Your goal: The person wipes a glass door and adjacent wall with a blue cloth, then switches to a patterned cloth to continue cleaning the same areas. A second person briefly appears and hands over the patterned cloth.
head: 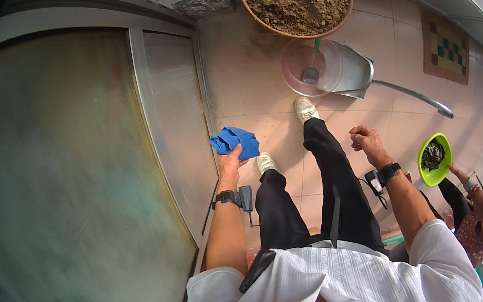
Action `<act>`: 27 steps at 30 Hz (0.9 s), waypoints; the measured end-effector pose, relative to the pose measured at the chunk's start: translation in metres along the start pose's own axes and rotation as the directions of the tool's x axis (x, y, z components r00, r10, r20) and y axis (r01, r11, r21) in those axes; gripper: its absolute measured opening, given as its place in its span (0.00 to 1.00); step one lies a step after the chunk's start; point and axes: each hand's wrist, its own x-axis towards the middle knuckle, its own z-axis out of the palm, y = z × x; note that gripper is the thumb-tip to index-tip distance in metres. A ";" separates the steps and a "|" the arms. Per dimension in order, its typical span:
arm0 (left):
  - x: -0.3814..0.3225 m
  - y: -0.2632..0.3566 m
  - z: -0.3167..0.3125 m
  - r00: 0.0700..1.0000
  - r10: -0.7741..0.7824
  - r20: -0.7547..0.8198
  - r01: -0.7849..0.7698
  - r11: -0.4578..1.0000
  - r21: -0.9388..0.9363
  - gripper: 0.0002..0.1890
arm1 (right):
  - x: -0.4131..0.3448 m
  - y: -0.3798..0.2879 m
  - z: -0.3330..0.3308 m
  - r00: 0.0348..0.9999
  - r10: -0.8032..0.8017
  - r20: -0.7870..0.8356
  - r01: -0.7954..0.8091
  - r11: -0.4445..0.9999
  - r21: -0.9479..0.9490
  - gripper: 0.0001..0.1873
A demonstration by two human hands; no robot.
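A folded blue cloth point(240, 144) is pinched in my left hand point(229, 160), thumb on top, beside the framed glass panel point(178, 113). My right hand point(365, 138) hangs over the tiled floor with its fingers curled in, and nothing shows in it. Past my shoes stands a clear pinkish plastic basin point(294, 77) holding a small shovel point(311, 74) with a green handle. Against that basin rests a metal dustpan point(349, 70), its long handle reaching to the right.
A wide pot point(254, 14) full of brown soil stands at the far end. Large frosted glass point(66, 179) lines my left. On the right lies a patterned mat point(446, 50); nearby, another person point(475, 223) holds a lime-green basin point(446, 151) with dark leafy matter.
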 end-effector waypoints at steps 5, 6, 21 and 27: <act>-0.034 -0.035 -0.009 0.993 0.037 0.109 -0.034 0.999 -0.032 0.22 | -0.102 0.102 -0.011 0.979 0.145 -0.141 -0.149 0.989 -0.021 0.08; -0.048 -0.044 -0.016 0.993 0.016 0.121 -0.014 1.000 -0.014 0.22 | -0.128 0.125 -0.011 0.974 0.154 -0.166 -0.167 0.984 -0.066 0.08; -0.157 -0.073 -0.116 0.998 -0.058 -0.017 0.060 0.986 0.154 0.18 | -0.266 0.185 -0.020 0.982 0.018 -0.188 0.011 0.988 0.155 0.06; -0.199 -0.078 -0.025 0.999 0.013 0.036 -0.021 0.971 0.239 0.22 | -0.270 0.192 -0.066 0.994 -0.047 -0.102 0.057 0.994 0.094 0.09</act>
